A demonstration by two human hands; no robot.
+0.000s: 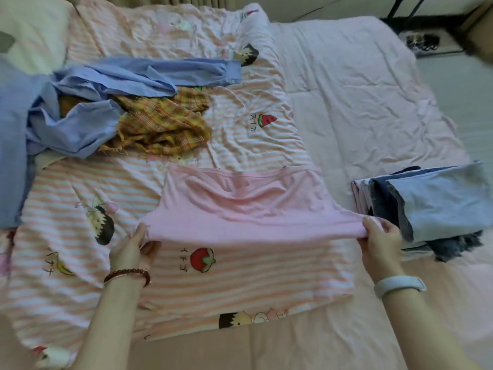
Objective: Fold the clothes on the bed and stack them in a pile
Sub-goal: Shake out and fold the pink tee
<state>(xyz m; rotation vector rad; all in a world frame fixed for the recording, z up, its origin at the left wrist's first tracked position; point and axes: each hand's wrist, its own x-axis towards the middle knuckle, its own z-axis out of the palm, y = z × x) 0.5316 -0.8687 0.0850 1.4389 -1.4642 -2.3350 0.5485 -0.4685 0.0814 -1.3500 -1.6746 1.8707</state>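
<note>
A pink garment (240, 206) lies spread across the middle of the bed, its near edge lifted and stretched taut. My left hand (130, 249) pinches the near left corner. My right hand (378, 241) grips the near right corner. A pile of folded clothes (432, 204), light blue denim on top, sits on the bed just right of my right hand. Unfolded clothes lie at the far left: a crumpled blue shirt (112, 84) with one sleeve stretched out, and a yellow plaid cloth (165, 121) beside it.
A pink-striped cartoon-print sheet (253, 284) covers the left and middle of the bed. A plain pale quilt (346, 89) covers the right side. A cream pillow (34, 30) lies at the far left corner. Floor shows beyond the bed at the right.
</note>
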